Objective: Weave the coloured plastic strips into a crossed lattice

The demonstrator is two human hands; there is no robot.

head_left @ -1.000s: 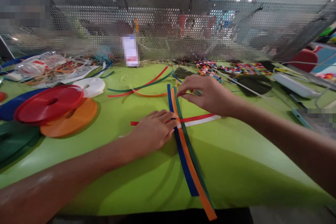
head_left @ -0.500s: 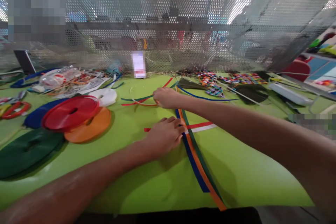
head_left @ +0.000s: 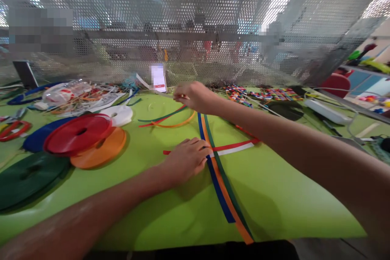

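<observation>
My left hand (head_left: 187,157) lies at the crossing of the flat plastic strips, its fingers closed on them. A blue strip (head_left: 219,189), an orange strip (head_left: 227,197) and a green strip (head_left: 229,183) run side by side toward me. Across them pass a red strip (head_left: 234,145) and a white strip (head_left: 239,150), whose left parts are partly under my hand. Farther back, my right hand (head_left: 193,95) is raised above the table, fingers pinched on another white strip (head_left: 143,81) that sticks out to the left. Below it lie loose green, red and orange strips (head_left: 178,123).
Rolls of red (head_left: 65,134), orange (head_left: 117,146), white (head_left: 123,114), blue and green (head_left: 30,183) strip lie at left, near scissors (head_left: 16,131). A lit phone (head_left: 158,79) leans against the perforated metal screen (head_left: 189,16). Woven colourful pieces (head_left: 280,94) lie at back right.
My right hand has lifted and moved slightly back, and a white strip now shows beside it. My left hand stays on the crossing strips.
</observation>
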